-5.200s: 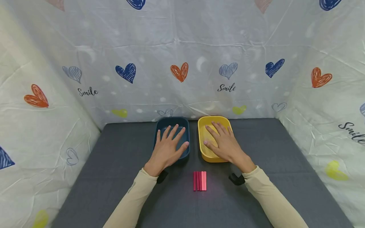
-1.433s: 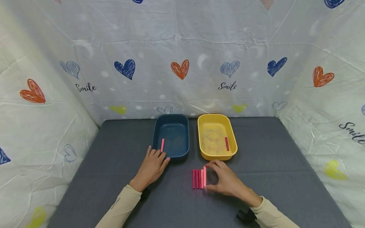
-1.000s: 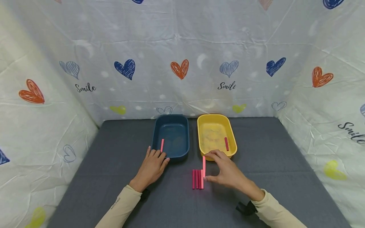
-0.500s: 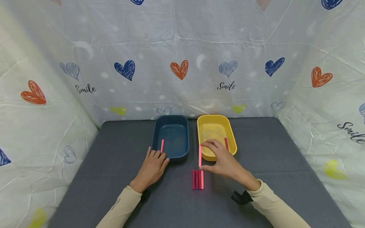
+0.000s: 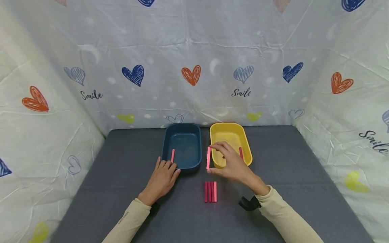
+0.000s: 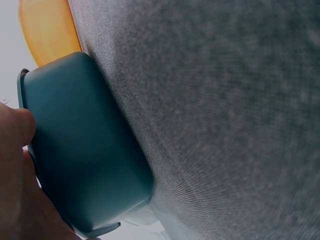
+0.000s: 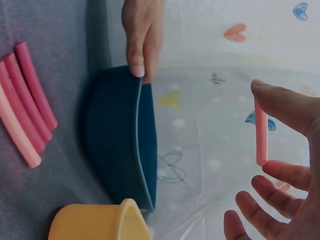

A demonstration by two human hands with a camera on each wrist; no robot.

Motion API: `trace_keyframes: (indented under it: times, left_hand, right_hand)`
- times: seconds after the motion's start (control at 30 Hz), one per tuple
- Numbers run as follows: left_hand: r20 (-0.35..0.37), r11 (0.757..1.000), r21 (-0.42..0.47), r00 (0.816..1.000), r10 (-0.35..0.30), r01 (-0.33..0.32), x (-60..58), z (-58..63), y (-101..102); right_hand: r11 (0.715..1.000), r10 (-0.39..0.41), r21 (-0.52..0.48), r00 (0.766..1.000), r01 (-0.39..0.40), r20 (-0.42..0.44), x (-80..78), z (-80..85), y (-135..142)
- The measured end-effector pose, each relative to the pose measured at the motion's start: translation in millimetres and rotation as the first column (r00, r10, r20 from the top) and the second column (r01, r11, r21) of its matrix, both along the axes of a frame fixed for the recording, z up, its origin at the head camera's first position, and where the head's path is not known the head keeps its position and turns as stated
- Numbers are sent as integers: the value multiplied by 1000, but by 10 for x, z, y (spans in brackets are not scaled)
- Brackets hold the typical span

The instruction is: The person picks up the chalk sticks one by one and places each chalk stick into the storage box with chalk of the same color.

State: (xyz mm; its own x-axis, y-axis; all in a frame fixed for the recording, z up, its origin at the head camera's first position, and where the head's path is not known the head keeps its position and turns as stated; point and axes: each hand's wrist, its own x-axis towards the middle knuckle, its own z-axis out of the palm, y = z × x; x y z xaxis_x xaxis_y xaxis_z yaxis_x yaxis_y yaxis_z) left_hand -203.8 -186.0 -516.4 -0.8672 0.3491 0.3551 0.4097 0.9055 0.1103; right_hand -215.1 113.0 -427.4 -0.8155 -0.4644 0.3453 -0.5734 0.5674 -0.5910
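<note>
My right hand (image 5: 232,165) pinches a light pink stick (image 5: 208,157) end to end between thumb and forefinger, above the gap between the two plastic bins. The right wrist view shows the same stick (image 7: 261,134) with the other fingers spread apart from it. My left hand (image 5: 161,179) grips the near left rim of the dark blue bin (image 5: 198,152), thumb outside and fingers over the edge. Just beyond those fingers another pink stick (image 5: 173,155) lies in that bin; its near end is hidden. A dark red stick (image 5: 241,152) lies in the yellow bin (image 5: 249,148), partly covered by my right hand.
Several sticks lie side by side on the grey cloth in front of the bins: dark red sticks (image 5: 209,191) and a light pink stick (image 5: 215,191) at their right end. A white printed curtain (image 5: 194,98) stands behind the table and on both sides.
My right hand has picked the rightmost pink stick from the row and carried it up and left, toward the blue bin. My left hand has stayed at the blue bin's rim this past second.
</note>
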Motion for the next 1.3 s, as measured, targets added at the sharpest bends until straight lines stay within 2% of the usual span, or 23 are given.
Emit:
trace_keyframes:
  times: [0.13, 0.27, 0.6, 0.83, 1.07, 1.3]
  left_hand:
    - [1, 1000, 7, 1000, 0, 0, -3, -6, -4]
    - [-11, 1000, 9, 1000, -5, 6, -2, -11, -6]
    - [13, 1000, -6, 1000, 14, -14, 11, -14, 2]
    - [25, 1000, -11, 999, 21, -21, 14, 3, 1]
    - [1, 1000, 2, 1000, 2, -2, 4, -17, -7]
    - [-12, 1000, 5, 1000, -1, 1, 10, -17, -7]
  right_hand:
    - [1000, -21, 9, 999, 21, 26, -55, 37, -61]
    - [999, -34, 16, 999, 34, 16, -111, 64, -126]
    - [1000, -15, 17, 1000, 15, 7, -292, 88, -317]
    - [1000, -8, -5, 999, 8, 47, -394, 83, -477]
    - [1000, -13, -5, 993, 13, 117, -501, 50, -634]
    - [1000, -1, 0, 991, 1, 132, -614, -4, -767]
